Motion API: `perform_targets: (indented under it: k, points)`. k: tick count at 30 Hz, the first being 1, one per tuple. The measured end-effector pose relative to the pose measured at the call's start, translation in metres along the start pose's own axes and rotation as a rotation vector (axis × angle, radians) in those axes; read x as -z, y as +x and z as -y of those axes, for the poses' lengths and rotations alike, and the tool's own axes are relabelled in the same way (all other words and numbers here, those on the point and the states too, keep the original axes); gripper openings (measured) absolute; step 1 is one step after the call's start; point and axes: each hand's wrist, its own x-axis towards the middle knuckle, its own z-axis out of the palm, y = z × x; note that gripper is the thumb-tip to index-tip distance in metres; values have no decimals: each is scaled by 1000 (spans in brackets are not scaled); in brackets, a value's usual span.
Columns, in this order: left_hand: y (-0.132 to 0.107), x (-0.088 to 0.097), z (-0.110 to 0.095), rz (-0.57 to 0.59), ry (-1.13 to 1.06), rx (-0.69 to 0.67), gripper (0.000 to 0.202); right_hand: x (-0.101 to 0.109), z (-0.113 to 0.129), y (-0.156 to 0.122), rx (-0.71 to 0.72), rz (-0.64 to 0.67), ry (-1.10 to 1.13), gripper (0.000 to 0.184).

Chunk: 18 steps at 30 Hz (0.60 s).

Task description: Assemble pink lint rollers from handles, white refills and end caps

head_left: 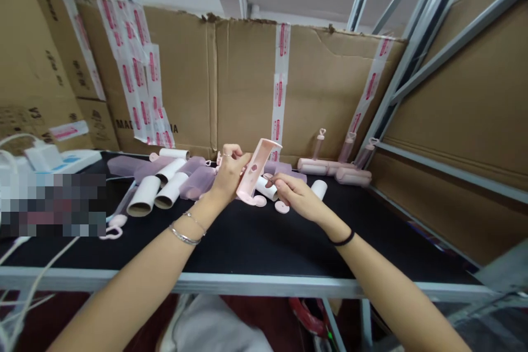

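My left hand (pixel 228 177) is closed around the edge of a pink half-round plastic shell (pixel 256 169). The shell is tilted, its hollow inside faces me, and a hole shows in its wall. To its right, my right hand (pixel 297 193) pinches a small thin brownish piece (pixel 269 179), whose kind I cannot make out. The piece is close to the shell; whether they touch is unclear. Below the hands, a pink round cap (pixel 282 207) lies on the black table top (pixel 256 247). A white cardboard tube (pixel 267 189) lies partly hidden behind my right fingers.
Several white tubes (pixel 143 196) and purple translucent shells (pixel 198 180) lie at the left. Pink cylinders (pixel 353 176) with upright heart-topped rods (pixel 318 144) are at the back right. A power strip (pixel 70 161) and cables are far left. Cardboard walls (pixel 243 82) and metal posts enclose the table.
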Motion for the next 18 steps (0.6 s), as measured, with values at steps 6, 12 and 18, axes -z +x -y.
perform_targets:
  k: [6, 12, 18]
  points:
    - [-6, -8, -11, 160, -146, 1, 14, -7, 0, 1, 20, -127, -155, 35]
    - [-4, -2, -35, 207, -448, 31, 23, -11, -2, 3, 6, -269, -83, 27]
    - [1, 17, -52, 464, -768, 309, 52, 1, 11, 0, 36, -411, 129, 28]
